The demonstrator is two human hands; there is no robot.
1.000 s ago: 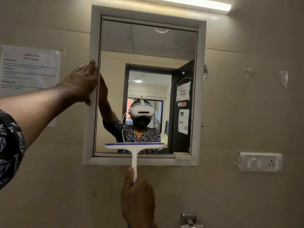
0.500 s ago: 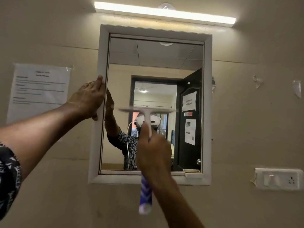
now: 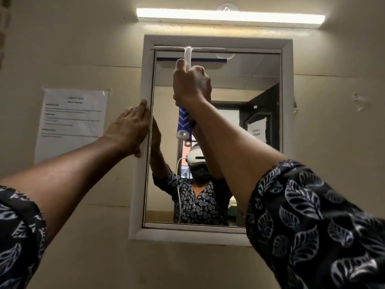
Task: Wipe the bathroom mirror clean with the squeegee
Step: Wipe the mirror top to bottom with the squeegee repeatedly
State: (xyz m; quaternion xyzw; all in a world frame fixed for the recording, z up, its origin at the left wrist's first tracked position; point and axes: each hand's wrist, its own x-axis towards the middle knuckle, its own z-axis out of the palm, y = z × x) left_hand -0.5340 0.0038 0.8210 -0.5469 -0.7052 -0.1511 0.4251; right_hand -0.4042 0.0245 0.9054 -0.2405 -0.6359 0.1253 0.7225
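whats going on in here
A person is squeegeeing a wall-mounted bathroom mirror. Their right hand grips the squeegee by its blue-and-white handle, with the blade up at the top edge of the glass, toward the left side. Their left hand rests flat against the left side of the mirror's white frame.

Mirror (image 3: 250, 80) glass glossy; frame (image 3: 148, 80) smooth matt, maybe plastic; squeegee (image 3: 187, 55) smooth plastic; notice (image 3: 73, 122) paper; sleeve (image 3: 312, 226) cloth.
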